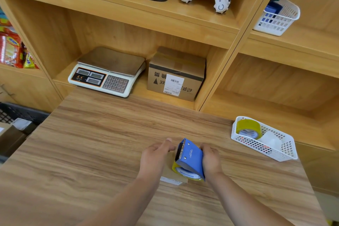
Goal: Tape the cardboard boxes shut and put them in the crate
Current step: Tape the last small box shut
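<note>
Your right grip [211, 159] is closed round the blue tape dispenser [190, 158], above the small cardboard box [169, 173] by the near edge of the worktop [91, 143]. Your left grip [156, 154] lies on the box; clasped or not, I cannot tell. Hold the box flat and pull the tape [183, 171] straight across its top

A blue plastic tape cutter [190, 156] with a yellow roll tilts over a small brown cardboard box [167, 174], near the middle. A bigger shut brown cardboard box [176, 77] sits far back. A black plastic crate [18, 113] stands far left.
</note>
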{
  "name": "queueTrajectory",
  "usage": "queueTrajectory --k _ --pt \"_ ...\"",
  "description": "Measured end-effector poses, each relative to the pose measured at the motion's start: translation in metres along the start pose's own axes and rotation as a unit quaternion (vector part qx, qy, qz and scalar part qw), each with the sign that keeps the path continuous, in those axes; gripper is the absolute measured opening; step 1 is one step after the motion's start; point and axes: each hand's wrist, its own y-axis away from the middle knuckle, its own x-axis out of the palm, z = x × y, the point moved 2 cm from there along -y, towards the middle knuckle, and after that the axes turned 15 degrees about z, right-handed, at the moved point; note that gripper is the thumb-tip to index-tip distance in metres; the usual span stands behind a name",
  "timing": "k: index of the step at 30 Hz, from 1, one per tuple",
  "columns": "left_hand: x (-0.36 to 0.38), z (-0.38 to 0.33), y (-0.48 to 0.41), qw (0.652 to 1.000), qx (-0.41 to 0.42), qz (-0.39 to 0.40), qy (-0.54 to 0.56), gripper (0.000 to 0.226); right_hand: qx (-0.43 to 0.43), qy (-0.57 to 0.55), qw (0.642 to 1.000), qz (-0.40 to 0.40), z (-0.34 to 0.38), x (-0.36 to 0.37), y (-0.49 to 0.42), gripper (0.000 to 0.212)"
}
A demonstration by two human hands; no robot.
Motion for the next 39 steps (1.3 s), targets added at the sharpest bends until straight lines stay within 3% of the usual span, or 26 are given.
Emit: queueTrajectory --k 6,10,15,23,28,33,39 --pt "-0.001 0.003 -0.005 0.999 -0.027 -0.02 -0.025 0.026 -0.01 0.013 1.0 0.004 0.002 0.001 0.001 0.036" --pt "-0.004 0.005 -0.008 0.999 -0.015 -0.035 -0.03 0.008 -0.007 0.033 0.999 0.0 0.001 0.0 0.0 0.035" --pt "-0.014 0.006 -0.013 0.998 -0.004 -0.041 -0.047 0.008 -0.009 0.0 0.999 0.049 0.003 0.0 0.003 0.04" --pt "-0.023 0.007 -0.021 0.999 0.003 -0.027 -0.045 0.014 -0.071 0.181 0.975 0.107 0.017 -0.009 0.008 0.048" --pt "-0.03 0.013 -0.028 0.999 -0.011 -0.025 -0.028 0.008 -0.092 0.281 0.949 0.107 0.021 -0.007 0.01 0.056" --pt "-0.04 0.018 -0.035 0.999 -0.016 -0.042 -0.022 0.011 -0.119 0.457 0.878 0.08 0.028 0.004 0.015 0.056" --pt "-0.053 0.023 -0.041 0.999 -0.017 -0.039 -0.003 0.006 -0.116 0.513 0.845 0.096 0.032 0.012 0.013 0.054"
